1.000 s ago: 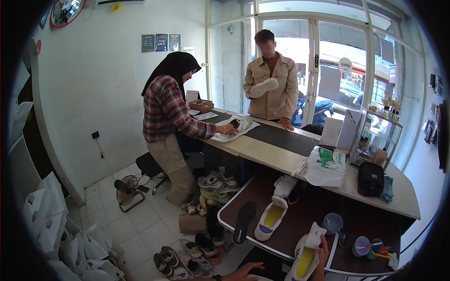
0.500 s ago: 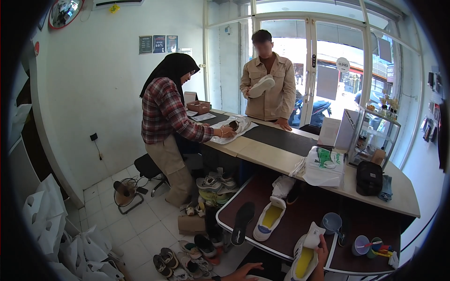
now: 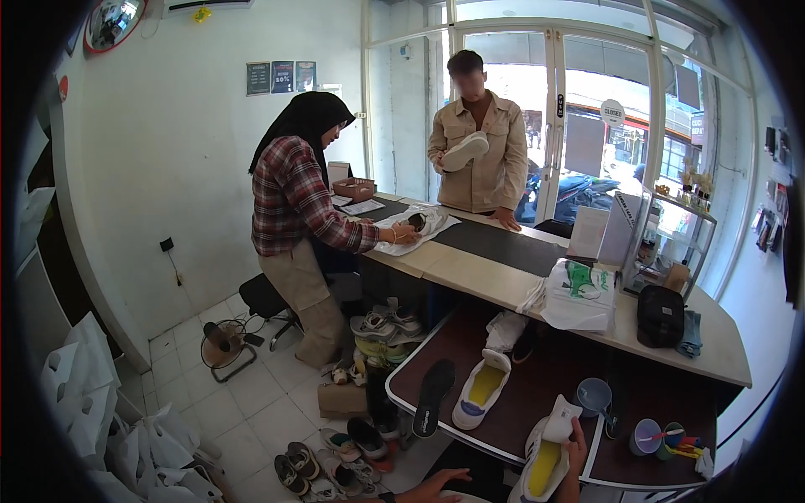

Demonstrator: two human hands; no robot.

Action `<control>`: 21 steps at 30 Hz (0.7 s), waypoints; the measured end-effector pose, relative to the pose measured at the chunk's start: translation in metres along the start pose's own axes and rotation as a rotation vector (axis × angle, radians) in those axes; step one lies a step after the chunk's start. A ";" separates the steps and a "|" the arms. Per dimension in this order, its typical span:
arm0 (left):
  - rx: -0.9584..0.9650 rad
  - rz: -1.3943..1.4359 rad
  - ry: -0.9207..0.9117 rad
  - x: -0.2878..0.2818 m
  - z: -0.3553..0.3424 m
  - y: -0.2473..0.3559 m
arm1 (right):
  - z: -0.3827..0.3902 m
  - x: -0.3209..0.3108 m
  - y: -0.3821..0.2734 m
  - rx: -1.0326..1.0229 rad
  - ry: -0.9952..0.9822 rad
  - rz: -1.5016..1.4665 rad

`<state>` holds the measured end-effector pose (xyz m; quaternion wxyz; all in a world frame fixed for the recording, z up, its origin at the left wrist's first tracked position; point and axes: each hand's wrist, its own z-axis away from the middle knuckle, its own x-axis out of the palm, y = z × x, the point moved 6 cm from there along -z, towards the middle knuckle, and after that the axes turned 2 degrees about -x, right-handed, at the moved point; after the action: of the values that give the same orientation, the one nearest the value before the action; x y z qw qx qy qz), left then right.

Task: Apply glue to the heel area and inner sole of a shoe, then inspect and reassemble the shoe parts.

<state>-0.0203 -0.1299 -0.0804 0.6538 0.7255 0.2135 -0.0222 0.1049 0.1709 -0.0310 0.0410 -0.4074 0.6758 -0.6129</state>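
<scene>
My right hand (image 3: pixel 576 453) is closed around the side of a white shoe (image 3: pixel 537 478) with a yellow inside and its padded tongue raised, at the lower edge of the view. My left hand (image 3: pixel 444 484) is held low, to the left of that shoe, its fingers stretched out; a pale edge shows just under it, too cut off to name. On the dark red low table a second white shoe (image 3: pixel 482 390), also yellow inside, lies with its tongue up. Beside it rests a black insole (image 3: pixel 434 397).
A blue cup (image 3: pixel 593 396) and tubs of brushes (image 3: pixel 658 439) stand on the low table's right. Several shoes (image 3: pixel 335 469) cover the floor at lower left. Across the counter (image 3: pixel 470 272), one person handles a wrapped shoe (image 3: pixel 417 224); another holds a white shoe (image 3: pixel 466 152).
</scene>
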 end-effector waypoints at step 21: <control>-0.045 -0.027 -0.007 -0.002 -0.001 0.010 | -0.009 0.001 -0.002 -0.114 -0.023 0.024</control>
<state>-0.0194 -0.1300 -0.0701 0.6704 0.7076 0.2213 -0.0289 0.1003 0.1774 -0.0272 0.0329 -0.4081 0.7139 -0.5681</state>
